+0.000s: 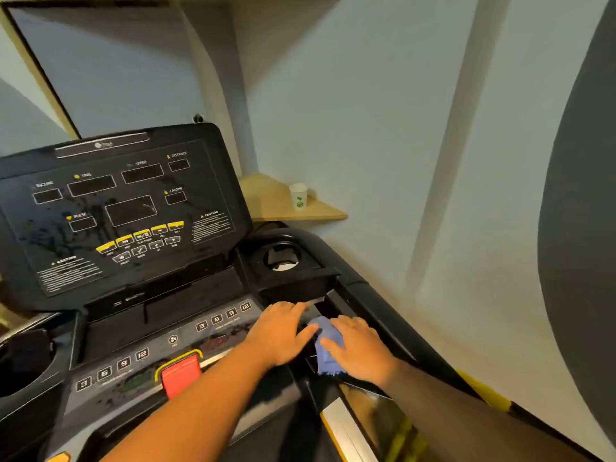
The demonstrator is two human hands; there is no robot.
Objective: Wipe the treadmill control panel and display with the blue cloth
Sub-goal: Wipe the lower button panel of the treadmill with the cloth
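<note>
The black treadmill display (116,208) tilts up at the left, with dark readout windows and yellow buttons; splash marks show on its left side. Below it runs the grey control panel (160,348) with numbered keys and a red stop button (181,376). The blue cloth (328,348) lies at the panel's right end. My right hand (361,350) rests flat on the cloth with its fingers spread. Just left of the cloth, my left hand (283,331) lies palm down on the panel, its fingertips at the cloth's edge.
A cup holder (281,258) with something pale inside sits right of the display. Behind it a wooden corner shelf (320,211) carries a white paper cup (299,196). A second cup holder (23,365) is at the far left. The wall stands close on the right.
</note>
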